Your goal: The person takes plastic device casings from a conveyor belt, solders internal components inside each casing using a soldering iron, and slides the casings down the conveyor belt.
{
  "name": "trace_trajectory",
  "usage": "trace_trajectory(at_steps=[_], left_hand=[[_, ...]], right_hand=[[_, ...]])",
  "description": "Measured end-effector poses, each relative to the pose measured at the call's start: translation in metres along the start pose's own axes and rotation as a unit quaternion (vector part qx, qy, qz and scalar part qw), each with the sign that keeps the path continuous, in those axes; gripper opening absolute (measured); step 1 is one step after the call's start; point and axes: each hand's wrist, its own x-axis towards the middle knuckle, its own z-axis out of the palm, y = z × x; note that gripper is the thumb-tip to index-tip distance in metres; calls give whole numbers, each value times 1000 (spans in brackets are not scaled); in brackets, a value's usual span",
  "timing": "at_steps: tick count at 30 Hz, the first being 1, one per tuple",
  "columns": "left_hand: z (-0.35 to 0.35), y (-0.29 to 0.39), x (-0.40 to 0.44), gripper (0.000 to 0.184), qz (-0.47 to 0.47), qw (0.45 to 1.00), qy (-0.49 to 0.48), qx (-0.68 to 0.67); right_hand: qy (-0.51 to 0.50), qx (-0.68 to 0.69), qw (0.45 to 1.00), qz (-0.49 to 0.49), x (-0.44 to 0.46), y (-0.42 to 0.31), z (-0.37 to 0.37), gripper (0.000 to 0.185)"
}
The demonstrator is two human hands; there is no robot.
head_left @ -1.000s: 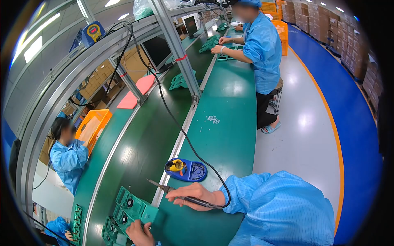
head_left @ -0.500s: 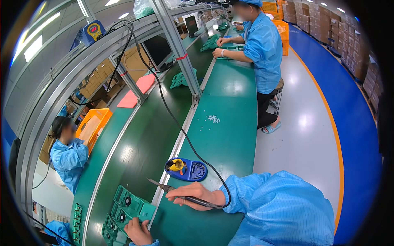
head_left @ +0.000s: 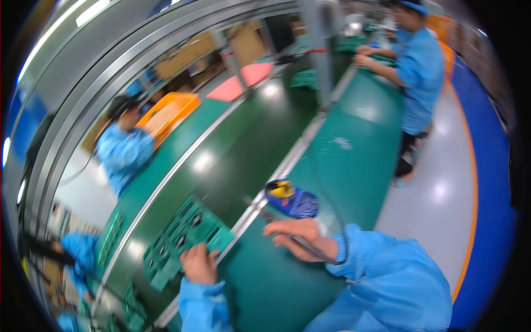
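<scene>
My right hand (head_left: 296, 237) is closed round the handle of a soldering iron (head_left: 311, 247), whose tip points up and left. Just above it rests a blue iron stand (head_left: 292, 199) with a yellow holder. At lower centre my left hand (head_left: 199, 264) touches the near edge of a green fixture (head_left: 191, 227) with round black parts in it. Whether its fingers grip the fixture is blurred. The fixture lies on the dark green belt, beside the metal rail.
Small white pieces (head_left: 342, 144) lie on the green bench (head_left: 359, 160). A metal post (head_left: 316, 55) rises beyond. One co-worker (head_left: 420, 72) is at the upper right, another (head_left: 124, 146) at the left by an orange crate (head_left: 176, 110). More green fixtures (head_left: 133, 307) are at the lower left.
The whole view has swung and blurred, so the bench and both hands appear further right. More fixtures show at the lower left. The iron is still in my right hand.
</scene>
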Motion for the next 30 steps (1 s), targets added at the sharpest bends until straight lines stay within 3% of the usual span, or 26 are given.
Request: trace_trajectory(at_steps=[4,11,15,17,18,21,26,30], left_hand=[[5,-2,3,27,-29,999,-22,9],[36,-25,25,24,-16,999,31,38],[56,-30,42,39,-94,991,-79,51],[64,-24,41,53,-123,987,-81,68],[63,-23,45,72,-164,970,-173,50],[48,-9,30,75,-161,979,-118,42],[16,-42,-8,82,-185,970,-123,102],[-20,-81,-32,80,-294,926,-206,115]], right_hand=[[-29,-12,999,18,-5,-5,-4,23],[-12,-16,1000,19,-9,-7,0,20],[-17,-22,999,25,-10,-6,2,18],[-22,-27,999,17,-11,-4,2,19],[-24,-28,999,17,-10,-5,3,20],[-24,-21,999,16,-12,-3,1,20],[-38,-21,999,1,-14,-5,2,19],[-68,-33,997,-17,-14,-5,0,19]])
